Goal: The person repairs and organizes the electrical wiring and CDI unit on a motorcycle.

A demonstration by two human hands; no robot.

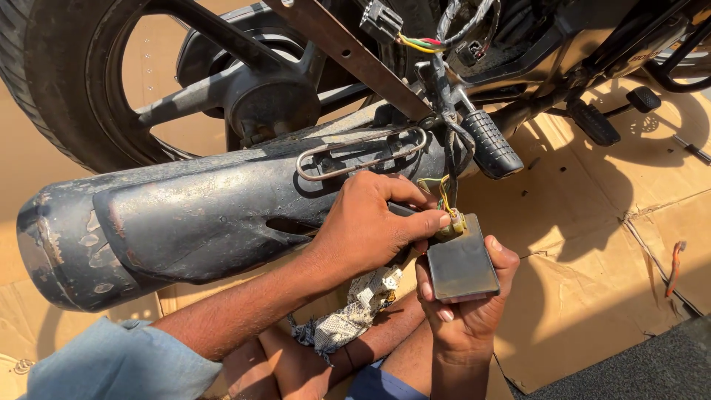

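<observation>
Right hand (465, 311) cradles flat black module (462, 265), near centre. Left hand (370, 222) pinches connector (453, 226) at module's far edge. Thin coloured wires (443, 194) run up to motorcycle frame; hard pull risks snapped wires, slip drops module. Exhaust pipe (185, 222) left, behind.

Exhaust muffler (170, 222): dark metal, matt, paint flaking and scuffed.
Guard clip (361, 152): bare wire-like metal, dull shine.
Flat box (461, 265): dark, smooth, slight sheen, looks plastic.
Connector (453, 226): yellowish plastic, grimy.
Footpeg (490, 144): black rubber, ribbed.
Rag (355, 307): pale cloth, frayed.
Ground sheet (592, 281): brown cardboard, matt, creased.
Tyre (29, 74): black rubber, treaded.
</observation>
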